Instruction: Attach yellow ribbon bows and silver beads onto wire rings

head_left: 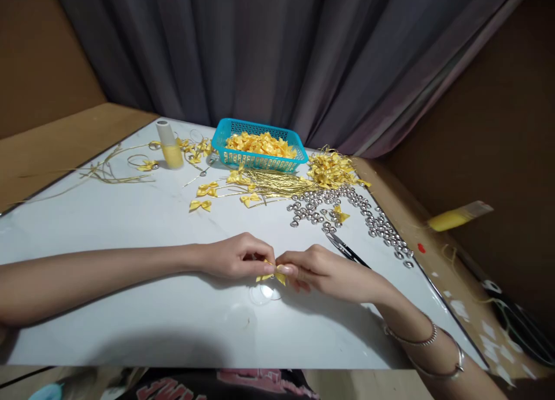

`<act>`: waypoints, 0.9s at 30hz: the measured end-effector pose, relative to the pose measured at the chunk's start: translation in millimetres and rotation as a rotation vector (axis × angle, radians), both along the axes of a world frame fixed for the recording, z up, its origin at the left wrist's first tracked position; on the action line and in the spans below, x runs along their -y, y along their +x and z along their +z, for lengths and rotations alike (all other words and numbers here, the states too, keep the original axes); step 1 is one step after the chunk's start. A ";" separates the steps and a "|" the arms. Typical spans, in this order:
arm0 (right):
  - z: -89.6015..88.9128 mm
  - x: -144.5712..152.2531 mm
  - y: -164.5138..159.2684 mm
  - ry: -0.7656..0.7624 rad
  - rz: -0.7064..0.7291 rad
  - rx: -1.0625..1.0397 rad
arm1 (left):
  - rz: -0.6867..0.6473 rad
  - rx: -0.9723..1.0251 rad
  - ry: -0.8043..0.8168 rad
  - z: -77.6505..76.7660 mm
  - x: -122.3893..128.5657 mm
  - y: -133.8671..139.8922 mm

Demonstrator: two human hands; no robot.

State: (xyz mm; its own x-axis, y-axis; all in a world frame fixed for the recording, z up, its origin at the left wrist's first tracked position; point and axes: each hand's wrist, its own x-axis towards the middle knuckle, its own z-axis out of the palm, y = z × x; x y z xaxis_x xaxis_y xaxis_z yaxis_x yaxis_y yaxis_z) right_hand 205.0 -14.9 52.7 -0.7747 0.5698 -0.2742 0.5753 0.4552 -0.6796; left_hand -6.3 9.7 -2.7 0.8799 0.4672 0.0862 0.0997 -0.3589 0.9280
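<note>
A small yellow ribbon bow [280, 277] is pinched between my two hands over the white tabletop, near its middle. My left hand [240, 256] closes thumb and forefinger on the bow's left side. On the other side, my right hand [314, 268] pinches it too, fingertips almost touching those of the left. A thin cord loop [260, 300] hangs below the bow toward me. Part of the bow's knot is hidden by my fingers. Beyond my right hand lies a pair of black-handled thread snips [347, 250].
A blue basket [260, 159] of yellow bows stands at the back. Before it lie gold cords [277, 183] and loose bows [200, 206]. Silver bells or beads [312, 206] spread to the right, near a bow pile [332, 169]. A yellow-filled bottle [171, 148] stands back left.
</note>
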 end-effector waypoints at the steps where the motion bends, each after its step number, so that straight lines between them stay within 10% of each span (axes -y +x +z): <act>1: -1.2 0.1 -1.1 -0.037 0.000 -0.004 | 0.001 0.000 0.016 0.1 0.2 0.2; 27: -4.5 -11.9 4.5 -0.221 0.051 -0.071 | 0.027 0.025 0.128 -0.9 4.1 2.8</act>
State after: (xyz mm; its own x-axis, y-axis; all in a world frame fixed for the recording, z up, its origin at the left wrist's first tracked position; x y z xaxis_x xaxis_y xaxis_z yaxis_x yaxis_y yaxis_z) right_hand 209.5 -3.0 48.2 -0.8227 0.4616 -0.3318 0.5027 0.3182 -0.8038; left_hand -3.5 5.6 -3.7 0.8642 0.4740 0.1688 0.0877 -0.4723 0.8771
